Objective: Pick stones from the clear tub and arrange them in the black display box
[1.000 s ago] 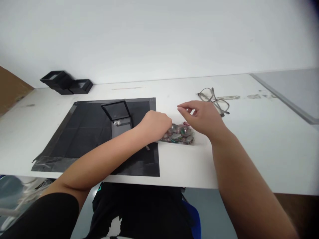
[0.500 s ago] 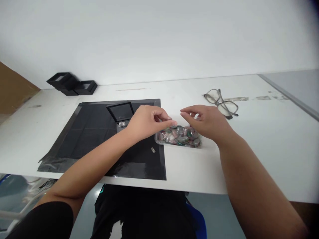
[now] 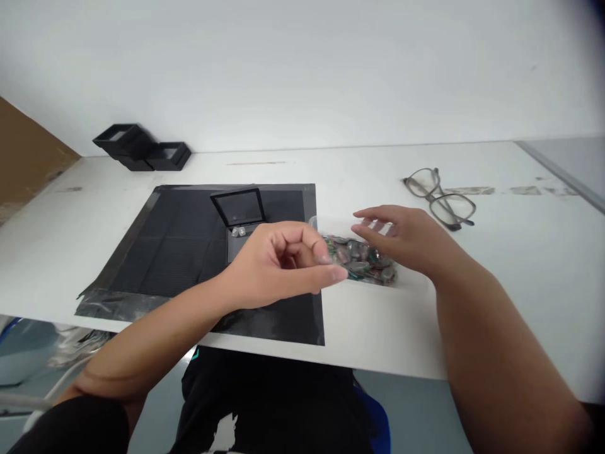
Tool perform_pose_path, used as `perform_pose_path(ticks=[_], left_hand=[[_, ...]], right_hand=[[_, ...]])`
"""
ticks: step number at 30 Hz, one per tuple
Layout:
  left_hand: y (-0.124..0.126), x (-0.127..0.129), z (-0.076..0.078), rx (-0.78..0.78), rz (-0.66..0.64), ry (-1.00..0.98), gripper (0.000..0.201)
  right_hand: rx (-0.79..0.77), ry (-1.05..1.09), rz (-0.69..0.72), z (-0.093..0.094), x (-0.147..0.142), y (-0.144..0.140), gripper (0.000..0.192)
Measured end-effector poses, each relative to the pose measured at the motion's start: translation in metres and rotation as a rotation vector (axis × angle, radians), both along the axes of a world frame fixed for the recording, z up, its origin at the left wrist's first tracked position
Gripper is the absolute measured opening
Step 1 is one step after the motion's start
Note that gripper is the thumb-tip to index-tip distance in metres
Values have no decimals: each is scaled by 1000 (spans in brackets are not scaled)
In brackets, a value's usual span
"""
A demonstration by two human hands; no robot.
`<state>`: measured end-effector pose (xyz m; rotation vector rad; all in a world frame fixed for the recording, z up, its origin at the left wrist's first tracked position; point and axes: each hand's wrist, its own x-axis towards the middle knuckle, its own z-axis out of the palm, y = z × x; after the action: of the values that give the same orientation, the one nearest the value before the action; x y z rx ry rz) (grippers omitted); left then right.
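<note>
My left hand (image 3: 288, 265) hovers over the right edge of the black mat (image 3: 142, 246), thumb and curled fingers brought together in a pinch. What lies between the fingertips, if anything, is too small to make out. Just beyond is a clear plastic container (image 3: 366, 265) full of small grey, pink and green pieces, partly covered by my left hand. At its right side my right hand (image 3: 397, 233) hangs with fingers and thumb apart. An open black box (image 3: 239, 211) on the mat holds two small clear pieces (image 3: 239, 232) in its near half, which my left hand partly hides.
Several black boxes (image 3: 142, 148) are stacked at the back left against the wall. A pair of eyeglasses (image 3: 439, 198) lies on the white table (image 3: 378, 328) at the back right. Tape strips mark the tabletop behind the eyeglasses.
My left hand has come nearer to me and slightly right, now hiding the loose clear piece on the mat. My right hand keeps its spread pose by the container. The view has shifted slightly.
</note>
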<state>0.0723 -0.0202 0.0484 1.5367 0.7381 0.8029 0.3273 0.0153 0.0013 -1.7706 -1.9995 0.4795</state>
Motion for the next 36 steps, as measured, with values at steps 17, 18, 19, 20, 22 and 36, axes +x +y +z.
perform_pose_path(ticks=[17, 18, 19, 20, 22, 36], left_hand=[[-2, -39, -17, -85, -214, -105, 37], [-3, -39, -15, -94, -222, -104, 38], [-4, -40, -14, -104, -240, -97, 38], [-4, -40, -12, -112, -263, -84, 39], [-5, -41, -11, -103, -303, -62, 38], [-5, -16, -44, 1173, 106, 645, 57]], right_hand=[[5, -29, -276, -3, 15, 9, 34], [19, -4, -249, -3, 12, 8, 34], [37, 25, -223, -2, 9, 7, 33], [56, 59, -196, -2, 6, 5, 32], [74, 140, -151, -1, 1, 3, 33], [-182, 184, 193, 0, -19, -9, 34]])
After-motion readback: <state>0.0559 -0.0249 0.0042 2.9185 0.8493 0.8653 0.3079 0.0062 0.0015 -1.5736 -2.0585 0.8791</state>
